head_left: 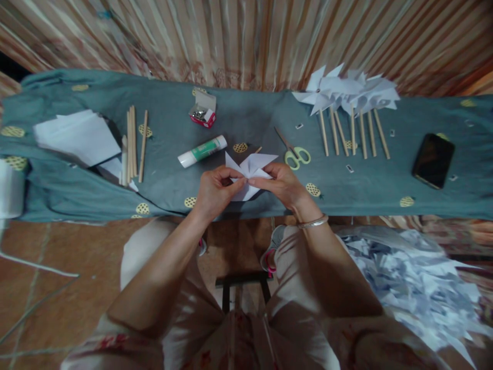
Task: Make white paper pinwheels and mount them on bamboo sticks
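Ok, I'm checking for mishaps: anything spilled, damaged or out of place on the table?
Nothing looks spilled or damaged; the red box is open, but its metal pieces sit inside. At left, one wooden stick lies apart from the cluster.

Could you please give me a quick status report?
Left hand, right hand: both pinching folded paper. Paper's points splayed outward. Glue stick, scissors nearby, neither blocking.

Holds left hand (215, 189) and right hand (283, 185) close together, pinching with both, thumbtips (241, 183) side by side between the bent fingers (222, 173); slants left forearm (165, 264) and right forearm (333, 262) back from the fingers, wide apart behind them.
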`<state>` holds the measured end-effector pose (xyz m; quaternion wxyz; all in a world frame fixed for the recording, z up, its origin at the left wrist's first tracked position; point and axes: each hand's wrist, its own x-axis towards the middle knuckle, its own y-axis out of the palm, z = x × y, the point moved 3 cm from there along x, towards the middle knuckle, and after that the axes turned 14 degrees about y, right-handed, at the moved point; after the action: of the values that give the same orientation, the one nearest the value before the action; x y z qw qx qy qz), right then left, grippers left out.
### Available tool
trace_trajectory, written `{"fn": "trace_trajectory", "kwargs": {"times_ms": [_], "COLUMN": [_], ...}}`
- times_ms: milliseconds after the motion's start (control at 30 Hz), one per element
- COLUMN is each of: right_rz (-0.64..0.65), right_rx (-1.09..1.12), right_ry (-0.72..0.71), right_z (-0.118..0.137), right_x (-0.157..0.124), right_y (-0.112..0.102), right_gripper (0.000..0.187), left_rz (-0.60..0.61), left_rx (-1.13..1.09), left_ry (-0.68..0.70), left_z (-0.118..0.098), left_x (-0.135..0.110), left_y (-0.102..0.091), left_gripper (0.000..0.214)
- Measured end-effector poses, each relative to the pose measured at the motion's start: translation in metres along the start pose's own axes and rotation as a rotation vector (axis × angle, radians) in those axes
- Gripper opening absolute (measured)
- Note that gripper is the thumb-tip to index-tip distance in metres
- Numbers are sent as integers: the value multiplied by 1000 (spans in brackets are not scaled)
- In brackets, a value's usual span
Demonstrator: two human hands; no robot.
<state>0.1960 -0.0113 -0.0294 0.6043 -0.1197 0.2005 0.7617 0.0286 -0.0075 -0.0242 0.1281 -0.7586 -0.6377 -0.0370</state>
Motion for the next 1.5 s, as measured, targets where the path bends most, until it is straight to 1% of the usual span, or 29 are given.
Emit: {"fn": "trace_trajectory", "kwargs": {"times_ms": [200, 300, 367, 433, 533, 567, 600, 633, 733, 800, 933, 1067, 1200, 1367, 1500], "right_rz": [-17, -33, -39, -43, -54, -58, -63, -67, -77, -82, -77, -57, -46, -18, -26], "right_rx": [2, 1, 31, 76, 122, 127, 129, 130, 130, 117, 80, 65, 82, 102, 97], "right_ry": [-2, 6, 8, 10, 18, 15, 9, 2, -20, -26, -38, -25, -11, -2, 2], "right_z": [0, -1, -2, -3, -4, -4, -4, -4, -3, -4, -6, -8, -7, -5, -5], "right_x": [-1, 0, 2, 4, 6, 6, 7, 7, 6, 7, 8, 9, 8, 7, 8], "right_y": [-1, -2, -2, -3, -2, -2, -2, -2, -1, -1, -2, -2, -1, 1, 2], "right_gripper": [22, 22, 23, 26, 27, 27, 27, 26, 23, 24, 24, 28, 32, 31, 31], "left_rz": [-13, -32, -68, -110, -147, -151, -149, -141, -94, -76, -97, -114, -127, -141, -148], "left_rx": [-5, -51, -111, -205, -321, -343, -362, -378, -390, -391, -401, -399, -409, -357, -310], "left_ry": [2, 2, 28, 53, 44, 29, 13, -8, -83, -121, -180, -221, -224, -217, -203], "left_z": [-3, -4, -4, -4, -2, -1, 0, 0, 0, -2, -7, -8, -7, -7, -6], "left_x": [-1, -2, -2, -1, -1, -1, -1, -1, -2, -3, -5, -6, -6, -6, -5], "left_y": [1, 2, 3, 4, 6, 7, 7, 8, 11, 12, 13, 13, 13, 11, 10], "left_gripper": [15, 16, 18, 32, 68, 75, 76, 72, 48, 41, 38, 35, 32, 30, 29]}}
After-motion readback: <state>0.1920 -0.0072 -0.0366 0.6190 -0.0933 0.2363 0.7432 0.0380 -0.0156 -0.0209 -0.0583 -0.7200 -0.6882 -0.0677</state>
